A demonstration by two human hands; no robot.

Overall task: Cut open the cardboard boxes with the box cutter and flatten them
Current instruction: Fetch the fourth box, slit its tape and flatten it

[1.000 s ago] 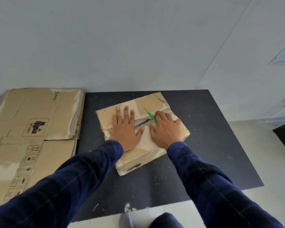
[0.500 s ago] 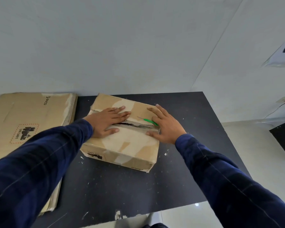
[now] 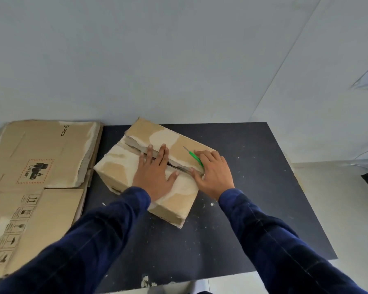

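We see the cardboard box (image 3: 123, 168) sitting on the black bench (image 3: 253, 187), just right of the pile of flattened boxes (image 3: 40, 166). In the last second it has been swung round twice. Half a second ago its top seam ran roughly across our view; now the seam (image 3: 180, 166) runs on a slant from far left to near right.

The hands have shifted with it. The left hand (image 3: 155, 177) used to come in from the side. It now lies flat on the near flap with its grip spread, fingers straight and their tips reaching over the dark gap. The right hand (image 3: 214, 177) presses on the far flap at the seam's right end. Its grip pinches the green box cutter (image 3: 196, 158), whose handle runs under the fingers while the blade points away along the flap, clear of the cardboard.

The seam gapes along its whole visible length, so we judge the top cut finished. We read the turning as squaring the box up for prising the flaps apart. The open blade beside the working fingers is the thing to watch.
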